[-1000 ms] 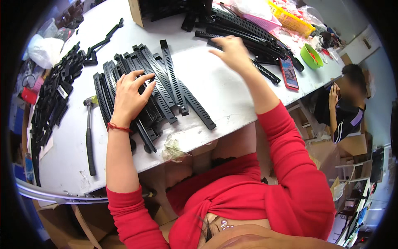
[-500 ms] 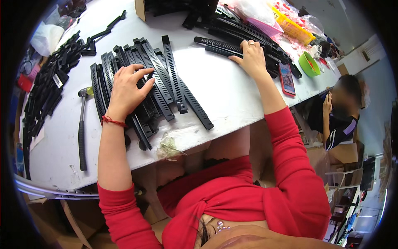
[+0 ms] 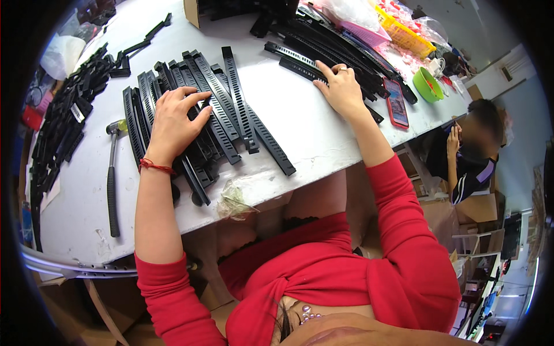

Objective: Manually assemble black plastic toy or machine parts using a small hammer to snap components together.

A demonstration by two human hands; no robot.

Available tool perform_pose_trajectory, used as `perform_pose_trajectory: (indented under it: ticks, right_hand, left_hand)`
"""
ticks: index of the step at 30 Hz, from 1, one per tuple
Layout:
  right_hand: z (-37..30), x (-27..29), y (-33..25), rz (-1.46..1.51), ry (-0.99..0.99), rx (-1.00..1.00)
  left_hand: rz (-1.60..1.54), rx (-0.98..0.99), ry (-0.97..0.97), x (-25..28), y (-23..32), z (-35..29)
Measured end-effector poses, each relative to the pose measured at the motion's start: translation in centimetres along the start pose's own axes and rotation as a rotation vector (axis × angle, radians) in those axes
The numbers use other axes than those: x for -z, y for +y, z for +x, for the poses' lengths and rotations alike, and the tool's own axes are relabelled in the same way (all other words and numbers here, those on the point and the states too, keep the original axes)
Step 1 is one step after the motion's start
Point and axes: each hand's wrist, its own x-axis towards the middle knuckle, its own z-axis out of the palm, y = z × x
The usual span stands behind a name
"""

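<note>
My left hand [image 3: 178, 122] rests on a bundle of black slotted strips [image 3: 225, 112], its fingers spread and its thumb held apart. The strips are long and narrow, with rows of slots, and fan out unevenly towards the table's front edge. On the right, the fingers and thumb of my right hand [image 3: 343, 91] close over the near ends of a black slotted strip [image 3: 293, 53] and its neighbour. Those two lie at the left side of a larger heap of black strips [image 3: 340, 51]. My fingers hide the exact grip.
A hammer [image 3: 112, 179] lies left of the bundle. Many black parts [image 3: 60, 127] line the table's left side. A phone [image 3: 396, 104], green bowl [image 3: 427, 85] and yellow basket [image 3: 404, 32] stand right. Crumpled plastic [image 3: 234, 200] hangs at the front edge. A person [image 3: 470, 150] sits beyond.
My right hand has shifted left and its fingers have come down around the nearer strips, which have tilted slightly. My left hand stays on the bundle. The whole view has shifted a little.
</note>
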Motion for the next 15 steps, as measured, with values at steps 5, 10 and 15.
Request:
perform_pose_trajectory:
  ticks: [5,10,15]
  right_hand:
    - [0.6,1.3,0.0,-0.177,-0.140,-0.177]
    - [0.0,0.5,1.2,0.123,-0.068,0.050]
    - [0.2,0.9,0.1,0.094,-0.051,-0.047]
  left_hand:
    - [-0.016,-0.002,0.003,-0.1,-0.1,0.0]
    - [-0.006,0.008,-0.046,0.3,0.3,0.2]
    - [0.004,0.018,-0.039,0.1,-0.1,-0.2]
